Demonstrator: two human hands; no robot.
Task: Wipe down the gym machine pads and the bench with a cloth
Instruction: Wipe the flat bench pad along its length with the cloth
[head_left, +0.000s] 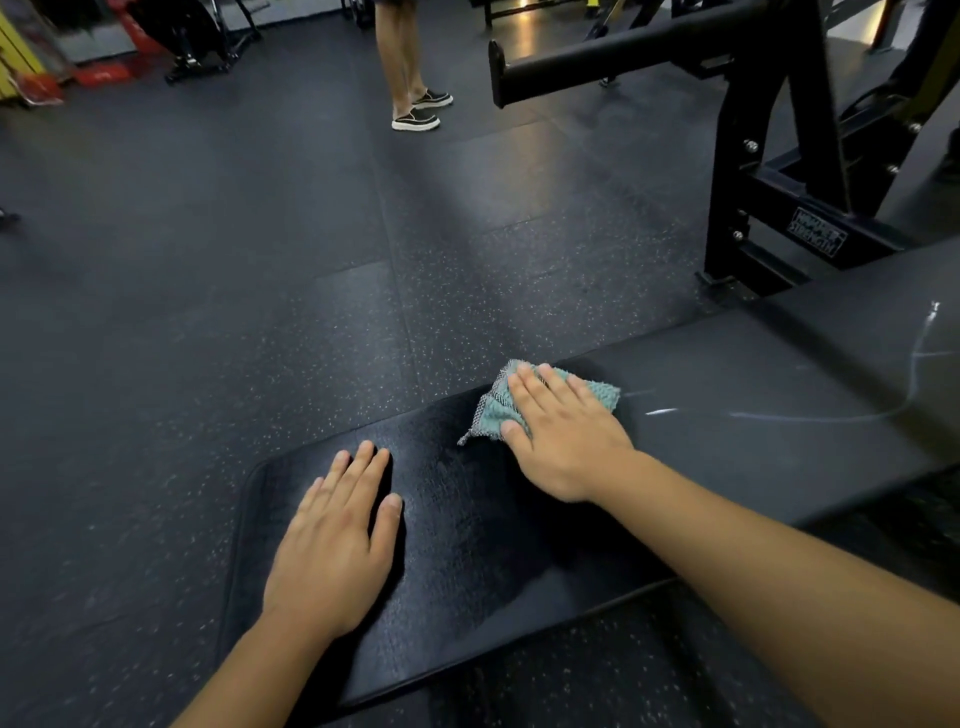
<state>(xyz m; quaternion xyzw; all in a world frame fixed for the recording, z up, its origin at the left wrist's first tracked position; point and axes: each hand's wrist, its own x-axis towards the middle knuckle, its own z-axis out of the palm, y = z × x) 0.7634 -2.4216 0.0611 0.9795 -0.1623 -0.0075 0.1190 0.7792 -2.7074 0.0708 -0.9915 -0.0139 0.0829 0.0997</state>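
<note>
— So, where does the wiping stand? The right hand (563, 434) lies flat, fingers straight and close together, pressing the small teal waffle-weave cloth with the grey edge (493, 410) onto the long black padded bench (727, 395), near its far edge.

— And the left hand (335, 540) is spread flat too, holding nothing, palm down on the dark seat end of that bench, just beside the cloth hand but not touching it. I'd judge it is bracing.

— What worries me is the cloth itself. It is bunched, with a corner sticking out towards the left, and nothing grips it; only a flat palm bears on it. A quick stroke could let the hand slide over the fabric and leave it behind.

— Or push it off the far edge onto the black speckled rubber floor (260, 312), where it would pick up grit and carry it back to the pad.

— There are pale streaks (810, 415) on the bench surface to the right. Whether they are wet smears or scuffs, I cannot tell. If wet, a bunched cloth may only drag them about.

— The bracing hand could also slip if that dark patch under it is damp.

— Further off, the black steel machine frame (779, 156) juts a bar towards the aisle, and a bystander's legs in dark slip-on shoes (415, 111) stand well apart.

— Neither is near enough to matter yet, I think; reaching along the bench towards the frame would change that.
</note>
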